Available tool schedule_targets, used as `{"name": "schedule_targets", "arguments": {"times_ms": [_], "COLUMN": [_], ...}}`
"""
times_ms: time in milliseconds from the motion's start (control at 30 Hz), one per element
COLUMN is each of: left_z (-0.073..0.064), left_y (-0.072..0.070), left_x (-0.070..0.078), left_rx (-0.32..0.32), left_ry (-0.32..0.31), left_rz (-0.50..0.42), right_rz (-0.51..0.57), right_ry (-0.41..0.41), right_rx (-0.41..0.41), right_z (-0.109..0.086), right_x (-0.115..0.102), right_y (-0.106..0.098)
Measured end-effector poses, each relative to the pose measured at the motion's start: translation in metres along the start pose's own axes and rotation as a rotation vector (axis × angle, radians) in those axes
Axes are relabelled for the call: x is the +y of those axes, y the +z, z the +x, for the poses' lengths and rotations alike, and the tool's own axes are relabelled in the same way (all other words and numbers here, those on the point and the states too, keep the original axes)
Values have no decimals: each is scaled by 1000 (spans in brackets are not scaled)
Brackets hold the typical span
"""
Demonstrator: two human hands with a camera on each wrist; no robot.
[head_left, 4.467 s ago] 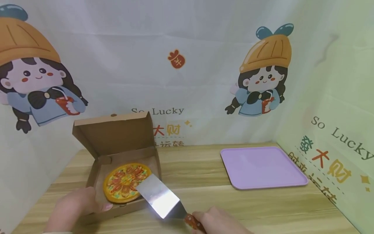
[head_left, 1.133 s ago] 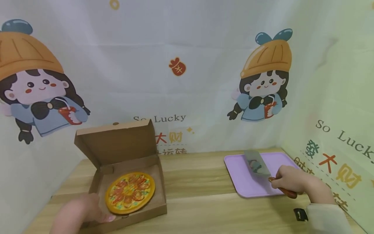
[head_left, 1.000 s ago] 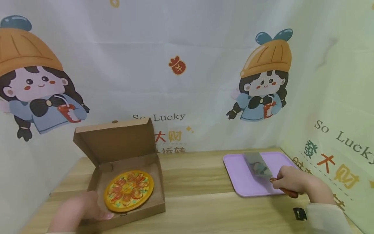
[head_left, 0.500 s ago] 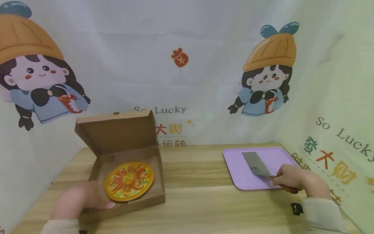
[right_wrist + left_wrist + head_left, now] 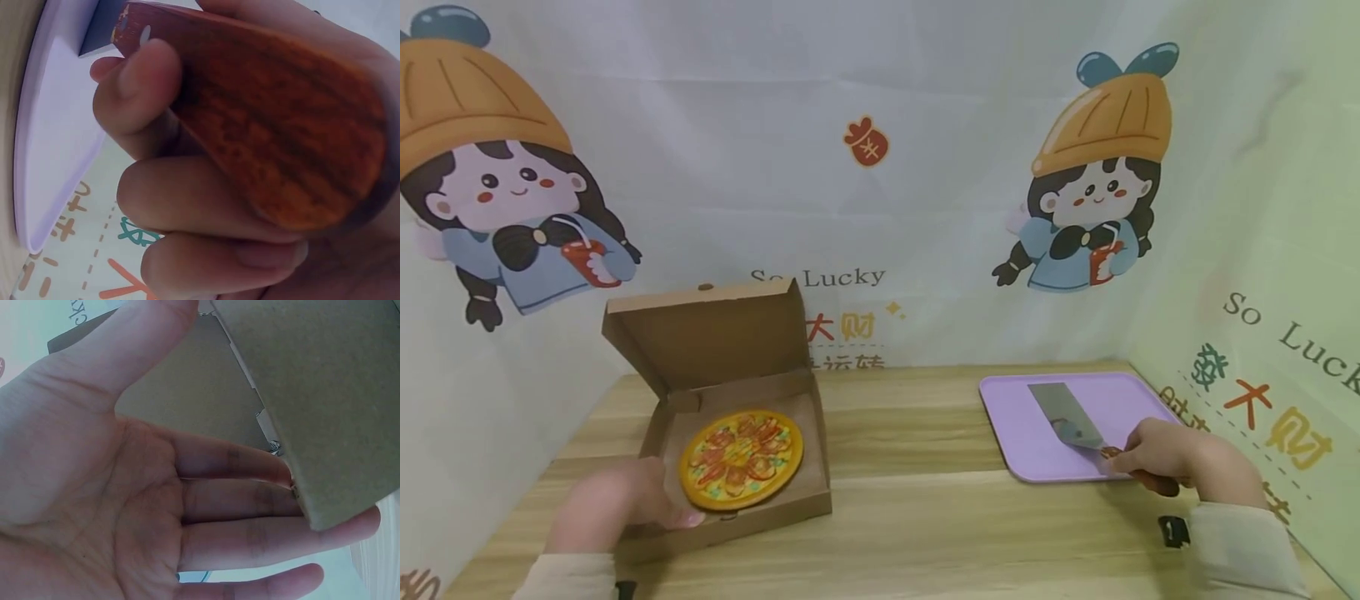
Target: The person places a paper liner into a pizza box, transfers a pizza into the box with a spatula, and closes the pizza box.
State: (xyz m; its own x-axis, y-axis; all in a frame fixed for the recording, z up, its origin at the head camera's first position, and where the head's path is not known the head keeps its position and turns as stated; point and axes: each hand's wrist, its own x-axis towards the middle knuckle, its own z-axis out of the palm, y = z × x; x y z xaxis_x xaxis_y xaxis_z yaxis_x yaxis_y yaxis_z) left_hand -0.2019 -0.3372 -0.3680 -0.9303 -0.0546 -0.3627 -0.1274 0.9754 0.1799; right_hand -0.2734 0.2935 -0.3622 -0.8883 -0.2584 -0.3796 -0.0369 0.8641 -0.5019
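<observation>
In the head view an open cardboard pizza box (image 5: 715,342) stands at the left, with a whole toy-like pizza (image 5: 741,458) inside. My left hand (image 5: 640,493) rests at the box's front left corner, thumb over the front wall. In the left wrist view its fingers (image 5: 231,497) run straight along the cardboard. My right hand (image 5: 1168,450) grips a spatula by its wooden handle (image 5: 275,119), fingers curled round it. The bare metal blade of the spatula (image 5: 1066,414) is over the purple tray (image 5: 1007,417); whether it touches is unclear.
Both box and tray stand on a wood-grain table (image 5: 902,492), with a stretch of tabletop between them. A printed white cloth (image 5: 925,208) hangs behind and along the sides. The tray's right end lies near the right-hand cloth.
Over the earlier frames my right hand carried the spatula from the pizza's edge across to the tray; lately it barely moves. The left hand stays at the box corner, and the pizza keeps its place.
</observation>
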Motion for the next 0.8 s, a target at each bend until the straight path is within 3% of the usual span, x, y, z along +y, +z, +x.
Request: {"name": "schedule_targets", "arguments": {"times_ms": [233, 533, 800], "left_z": [-3, -3, -3], "left_y": [-1, -3, -4], "left_x": [1, 5, 9], "left_rx": [2, -6, 8], "left_ry": [-2, 4, 27], "left_rz": [9, 14, 16], "right_rz": [19, -37, -142], "right_ry": [21, 15, 7], "right_rx": [-4, 10, 144], "right_z": [-1, -4, -10], "right_x": [-2, -3, -17], "right_y": [1, -4, -11]}}
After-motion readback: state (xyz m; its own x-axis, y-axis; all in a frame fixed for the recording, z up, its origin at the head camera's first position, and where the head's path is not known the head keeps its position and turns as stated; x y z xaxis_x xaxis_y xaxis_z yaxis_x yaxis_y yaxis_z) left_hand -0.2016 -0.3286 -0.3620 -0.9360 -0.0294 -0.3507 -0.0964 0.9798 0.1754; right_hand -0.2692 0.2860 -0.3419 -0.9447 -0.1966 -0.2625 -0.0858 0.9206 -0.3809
